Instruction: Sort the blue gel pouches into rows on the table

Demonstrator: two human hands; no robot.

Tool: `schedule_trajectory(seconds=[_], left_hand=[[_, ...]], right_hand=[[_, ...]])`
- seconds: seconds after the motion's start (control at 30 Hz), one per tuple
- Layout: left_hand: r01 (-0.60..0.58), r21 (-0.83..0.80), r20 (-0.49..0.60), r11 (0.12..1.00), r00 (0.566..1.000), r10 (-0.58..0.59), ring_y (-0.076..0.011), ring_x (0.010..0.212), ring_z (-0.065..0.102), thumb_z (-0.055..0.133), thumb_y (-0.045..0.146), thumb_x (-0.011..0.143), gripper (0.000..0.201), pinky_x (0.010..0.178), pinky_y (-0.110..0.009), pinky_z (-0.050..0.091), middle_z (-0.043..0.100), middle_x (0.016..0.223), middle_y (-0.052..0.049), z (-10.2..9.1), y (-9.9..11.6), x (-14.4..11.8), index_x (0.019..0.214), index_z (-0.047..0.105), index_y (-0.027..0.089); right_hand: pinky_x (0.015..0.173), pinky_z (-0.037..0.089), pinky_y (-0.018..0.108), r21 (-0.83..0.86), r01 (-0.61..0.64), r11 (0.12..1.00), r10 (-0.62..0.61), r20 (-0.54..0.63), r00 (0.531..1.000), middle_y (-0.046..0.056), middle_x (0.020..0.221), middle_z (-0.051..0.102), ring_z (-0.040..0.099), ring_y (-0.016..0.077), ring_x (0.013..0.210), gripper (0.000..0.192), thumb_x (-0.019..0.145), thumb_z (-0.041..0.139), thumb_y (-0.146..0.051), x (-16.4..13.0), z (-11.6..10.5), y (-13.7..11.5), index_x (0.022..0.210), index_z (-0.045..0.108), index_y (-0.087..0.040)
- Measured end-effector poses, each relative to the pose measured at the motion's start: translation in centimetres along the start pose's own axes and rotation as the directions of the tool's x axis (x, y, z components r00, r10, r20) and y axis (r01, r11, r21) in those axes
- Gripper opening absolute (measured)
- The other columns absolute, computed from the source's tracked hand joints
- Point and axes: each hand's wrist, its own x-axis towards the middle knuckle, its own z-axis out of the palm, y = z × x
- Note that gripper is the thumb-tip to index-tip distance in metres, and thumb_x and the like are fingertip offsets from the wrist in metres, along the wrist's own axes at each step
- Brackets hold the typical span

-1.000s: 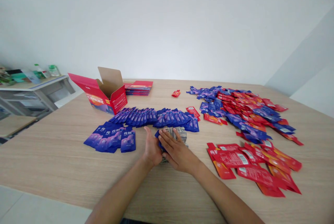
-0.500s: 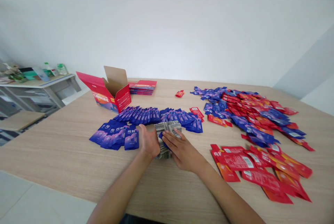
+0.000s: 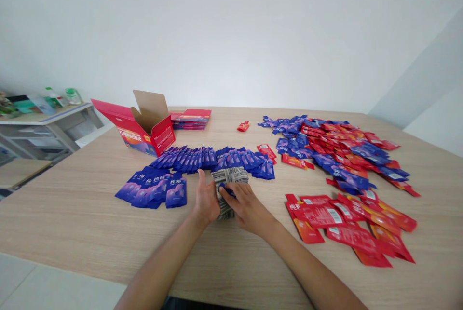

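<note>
Head view, only one I've got. Both hands meet at table centre on a stack of sachets (image 3: 229,189), backs up, silver edges showing, standing on the wooden table (image 3: 90,213) just in front of the long blue row (image 3: 213,158). Left hand (image 3: 205,200) is flat against the stack's left side, fingers straight, pressing, not wrapped round it. Right hand (image 3: 246,208) is curled over the stack's right and top, fingertips pinching a blue sachet (image 3: 227,189) at the top edge. Fan of blue sachets (image 3: 154,189) lies just left of the left hand. Spread of red sachets (image 3: 349,228) lies right of the right forearm, apart from it. Mixed red-blue pile (image 3: 336,153) far right. Open red carton (image 3: 144,129) stands back left, flat red cartons (image 3: 190,119) stacked behind it.
</note>
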Motion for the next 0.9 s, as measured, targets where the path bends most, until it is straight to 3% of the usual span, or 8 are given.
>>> schedule_trajectory(seconds=[0.13,0.3,0.47,0.63,0.77,0.83,0.9], left_hand=[[-0.008,0.016,-0.021,1.0,1.0,0.009,-0.0329,0.111,0.069,0.034,0.064,0.097,0.072,0.103,-0.046,0.05,0.074,0.115,-0.018,0.2,-0.5,0.1,0.13,0.064,0.008],[-0.051,0.068,-0.07,0.996,0.996,0.056,-0.0267,0.105,0.072,0.052,0.028,0.097,0.04,0.101,-0.04,0.052,0.076,0.11,-0.013,-0.3,-0.9,0.5,0.132,0.064,0.012],[0.075,0.036,-0.073,0.997,0.995,-0.072,-0.0323,0.103,0.072,0.05,0.045,0.098,0.05,0.096,-0.047,0.055,0.076,0.11,-0.017,-0.9,-1.1,0.9,0.127,0.067,0.009],[0.0,0.019,-0.077,1.0,0.997,0.001,-0.0338,0.105,0.072,0.039,0.05,0.1,0.056,0.096,-0.05,0.054,0.075,0.114,-0.018,-0.7,0.0,1.1,0.128,0.066,0.009],[-0.018,0.008,-0.073,1.0,0.997,0.019,-0.033,0.107,0.071,0.038,0.048,0.101,0.056,0.099,-0.052,0.051,0.075,0.116,-0.017,-0.5,1.1,1.1,0.134,0.062,0.011],[0.002,0.021,-0.099,1.0,0.995,0.0,-0.033,0.106,0.072,0.038,0.048,0.101,0.056,0.1,-0.052,0.051,0.075,0.115,-0.017,-0.4,1.2,1.0,0.134,0.062,0.01],[0.038,0.037,-0.103,0.999,0.994,-0.034,-0.0334,0.105,0.072,0.04,0.05,0.1,0.056,0.099,-0.052,0.051,0.075,0.114,-0.017,-0.3,1.0,0.8,0.133,0.063,0.01]], right_hand=[[0.103,0.045,0.052,0.001,0.002,1.0,-0.002,0.005,1.0,0.019,0.132,0.051,0.048,0.0323,0.122,0.08,0.074,0.054,-0.002,0.1,0.0,0.1,0.151,0.037,-0.015],[0.105,0.045,0.05,0.018,0.053,0.998,-0.054,0.07,0.996,0.017,0.132,0.053,0.049,0.0308,0.119,0.071,0.077,0.058,-0.005,0.3,-1.5,0.5,0.146,0.047,-0.016],[0.104,0.047,0.049,0.043,0.069,0.997,-0.073,0.096,0.993,0.016,0.127,0.056,0.05,0.0301,0.117,0.063,0.077,0.056,-0.003,0.2,-2.7,0.9,0.139,0.057,-0.016],[0.092,0.054,0.04,0.226,0.054,0.973,-0.067,0.053,0.996,0.011,0.11,0.06,0.056,0.0239,0.105,0.052,0.084,0.048,0.001,0.0,-3.0,1.4,0.127,0.067,-0.02],[0.089,0.055,0.037,0.414,-0.002,0.91,0.068,-0.144,0.987,0.01,0.111,0.062,0.06,0.0206,0.103,0.054,0.089,0.042,-0.002,0.0,-2.5,2.0,0.135,0.061,-0.023],[0.091,0.055,0.038,0.502,-0.051,0.863,0.187,-0.226,0.956,0.009,0.112,0.065,0.063,0.0204,0.102,0.049,0.092,0.044,-0.008,0.0,-1.9,2.5,0.136,0.059,-0.025],[0.089,0.055,0.037,0.608,-0.131,0.783,0.335,-0.235,0.912,0.007,0.111,0.068,0.066,0.021,0.099,0.044,0.093,0.052,-0.017,0.1,-1.3,3.0,0.135,0.058,-0.026]])
